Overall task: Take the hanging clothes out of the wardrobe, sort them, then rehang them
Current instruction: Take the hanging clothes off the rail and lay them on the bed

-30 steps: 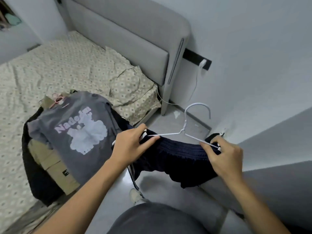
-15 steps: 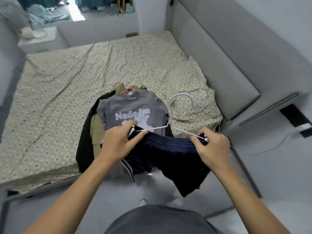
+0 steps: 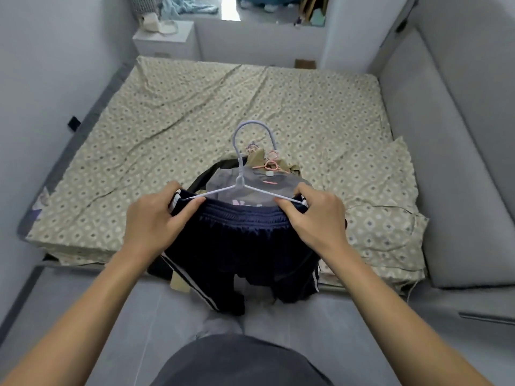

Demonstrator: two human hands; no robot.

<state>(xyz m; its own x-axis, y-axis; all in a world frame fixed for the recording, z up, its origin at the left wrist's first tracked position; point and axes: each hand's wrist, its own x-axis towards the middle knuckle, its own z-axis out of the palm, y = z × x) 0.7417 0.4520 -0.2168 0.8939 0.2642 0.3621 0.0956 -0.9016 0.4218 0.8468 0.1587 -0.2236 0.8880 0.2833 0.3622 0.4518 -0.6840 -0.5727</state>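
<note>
Dark navy shorts [image 3: 245, 246] with white side stripes hang from a pale lilac hanger [image 3: 242, 179] in front of me. My left hand [image 3: 156, 218] pinches the left end of the waistband and hanger arm. My right hand [image 3: 312, 215] pinches the right end. Behind the shorts, a pile of clothes on pink hangers [image 3: 269, 165] lies at the bed's near edge, topped by a grey printed T-shirt [image 3: 250, 188] that the shorts mostly hide.
The bed [image 3: 195, 112] with a patterned beige sheet fills the middle. A grey padded headboard [image 3: 451, 162] runs along the right, a wall along the left. A white nightstand [image 3: 164, 40] stands beyond the bed. Grey floor [image 3: 133, 307] lies under me.
My view has swung left from the wall and headboard to face the bed squarely. Both hands kept their hold and carried the shorts over the clothes pile; the hanger hook now points away.
</note>
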